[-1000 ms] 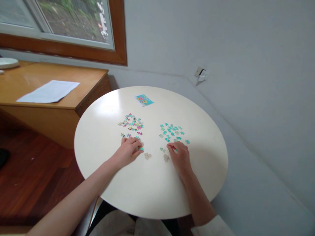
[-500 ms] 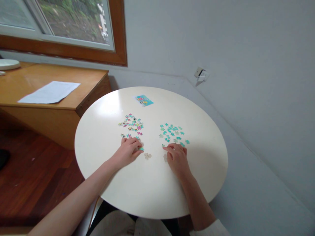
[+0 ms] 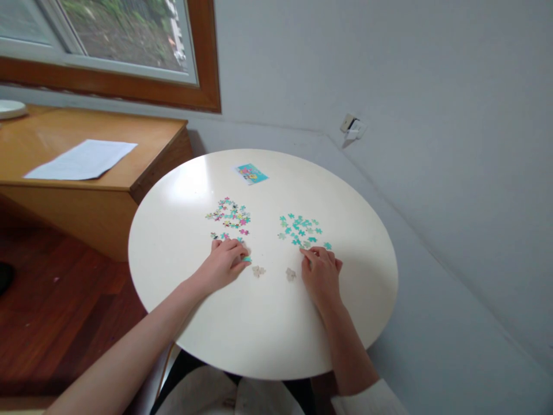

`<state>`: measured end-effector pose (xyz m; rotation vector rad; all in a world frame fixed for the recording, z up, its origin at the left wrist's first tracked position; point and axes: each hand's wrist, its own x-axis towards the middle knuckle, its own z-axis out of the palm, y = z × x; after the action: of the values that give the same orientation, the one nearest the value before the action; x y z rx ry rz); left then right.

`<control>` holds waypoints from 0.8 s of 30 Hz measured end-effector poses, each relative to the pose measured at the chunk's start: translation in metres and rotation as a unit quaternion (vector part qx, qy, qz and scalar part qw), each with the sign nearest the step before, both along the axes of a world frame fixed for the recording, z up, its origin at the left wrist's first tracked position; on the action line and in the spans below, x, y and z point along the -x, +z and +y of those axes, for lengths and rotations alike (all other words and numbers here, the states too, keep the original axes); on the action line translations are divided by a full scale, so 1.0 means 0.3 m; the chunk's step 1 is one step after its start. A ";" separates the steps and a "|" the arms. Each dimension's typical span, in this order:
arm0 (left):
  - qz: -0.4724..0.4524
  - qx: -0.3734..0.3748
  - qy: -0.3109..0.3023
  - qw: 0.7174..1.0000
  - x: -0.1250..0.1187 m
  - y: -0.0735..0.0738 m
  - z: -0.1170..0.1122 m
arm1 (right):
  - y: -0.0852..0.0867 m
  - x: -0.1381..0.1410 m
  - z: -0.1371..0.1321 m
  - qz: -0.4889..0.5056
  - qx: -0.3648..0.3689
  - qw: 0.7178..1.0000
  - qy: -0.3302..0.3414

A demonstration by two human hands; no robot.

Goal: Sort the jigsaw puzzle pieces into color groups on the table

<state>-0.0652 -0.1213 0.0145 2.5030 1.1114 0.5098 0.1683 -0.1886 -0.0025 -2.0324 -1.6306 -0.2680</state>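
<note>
On a round white table (image 3: 263,323) lie two loose groups of jigsaw pieces: a multicoloured group (image 3: 228,216) at the left and a teal group (image 3: 300,227) at the right. My left hand (image 3: 224,264) rests just below the multicoloured group, fingers curled over a teal piece (image 3: 246,259). My right hand (image 3: 320,272) lies at the near edge of the teal group, fingers bent with the tips on the pieces; what they hold is hidden. Two pale face-down pieces (image 3: 258,271) (image 3: 290,274) lie between the hands.
A small colourful picture card (image 3: 251,173) lies at the table's far side. A wooden desk (image 3: 86,178) with a white sheet of paper (image 3: 82,159) stands at the left under a window. Grey walls close in behind and to the right, with a wall socket (image 3: 352,127).
My right hand has shifted left and then back right, up to the teal group's near edge, uncovering the pale piece beside it. My left hand has stayed put.
</note>
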 end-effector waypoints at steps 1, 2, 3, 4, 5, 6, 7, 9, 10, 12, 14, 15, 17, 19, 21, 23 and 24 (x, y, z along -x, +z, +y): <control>-0.001 0.000 0.000 1.000 0.000 0.001 0.000 | 0.000 -0.002 0.002 0.011 -0.010 1.000 0.009; -0.001 -0.001 0.001 1.000 0.000 0.001 -0.001 | 0.002 -0.006 0.004 0.028 -0.024 0.999 0.025; -0.001 -0.002 0.001 1.000 0.000 0.001 -0.001 | 0.004 -0.012 0.006 0.051 -0.041 0.997 0.050; -0.001 -0.002 0.001 1.000 0.000 0.000 -0.001 | 0.008 -0.019 0.007 0.080 -0.057 0.992 0.083; -0.001 -0.001 0.000 1.000 0.001 -0.001 -0.001 | 0.013 -0.026 0.007 0.111 -0.069 0.984 0.121; -0.002 -0.001 -0.002 1.000 0.001 -0.002 0.000 | 0.018 -0.033 0.006 0.141 -0.072 0.974 0.159; -0.005 0.000 -0.004 1.000 0.002 -0.003 0.000 | 0.023 -0.039 0.004 0.165 -0.065 0.965 0.194; -0.012 0.000 -0.007 1.000 0.004 -0.004 0.000 | 0.032 -0.046 -0.004 0.182 -0.026 0.953 0.241; -0.017 -0.001 -0.010 1.000 0.006 -0.004 -0.001 | 0.036 -0.046 -0.009 0.178 0.002 0.951 0.254; -0.027 -0.005 -0.018 0.999 0.008 -0.002 -0.003 | 0.042 -0.042 -0.019 0.159 0.058 0.948 0.270; -0.032 -0.009 -0.037 0.999 0.010 0.003 -0.006 | 0.045 -0.038 -0.025 0.148 0.099 0.943 0.281; -0.030 -0.009 -0.049 0.998 0.010 0.007 -0.008 | 0.046 -0.036 -0.027 0.147 0.111 0.941 0.285; -0.020 -0.010 -0.072 0.997 0.011 0.013 -0.012 | 0.047 -0.034 -0.027 0.148 0.122 0.937 0.292; -0.008 -0.016 -0.091 0.996 0.011 0.015 -0.014 | 0.048 -0.032 -0.026 0.151 0.123 0.935 0.296; 0.000 -0.027 -0.104 0.994 0.011 0.014 -0.014 | 0.050 -0.029 -0.026 0.156 0.121 0.934 0.299; 0.005 -0.037 -0.112 0.993 0.012 0.011 -0.012 | 0.053 -0.024 -0.025 0.163 0.115 0.933 0.298; 0.006 -0.039 -0.113 0.993 0.012 0.009 -0.012 | 0.053 -0.022 -0.024 0.167 0.112 0.933 0.298</control>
<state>-0.0689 -0.1248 0.0173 2.6606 0.8111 0.4818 0.1748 -0.1958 0.0135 -1.5111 -2.0119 0.4740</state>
